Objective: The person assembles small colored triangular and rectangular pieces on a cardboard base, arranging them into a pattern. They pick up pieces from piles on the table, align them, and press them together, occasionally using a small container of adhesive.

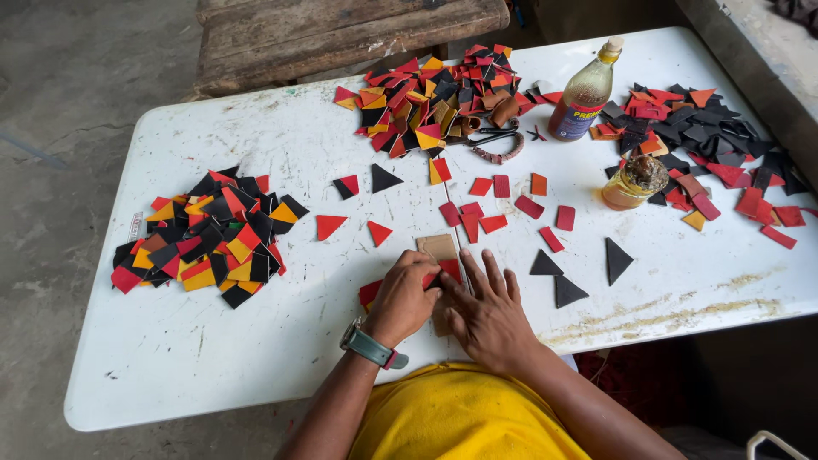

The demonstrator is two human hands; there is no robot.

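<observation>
My left hand, with a grey watch on its wrist, is curled with its fingertips pressing on a small red piece atop a tan strip of leather near the table's front edge. My right hand lies flat beside it, fingers spread, pressing the same strip down. Another red piece peeks out left of my left hand. Loose red rectangles and red triangles lie just beyond, and black triangles lie to the right.
A white table carries piles of red, black and orange cut pieces at left, far centre and far right. A glue bottle, an open jar and scissors stand at the back. A wooden bench is behind.
</observation>
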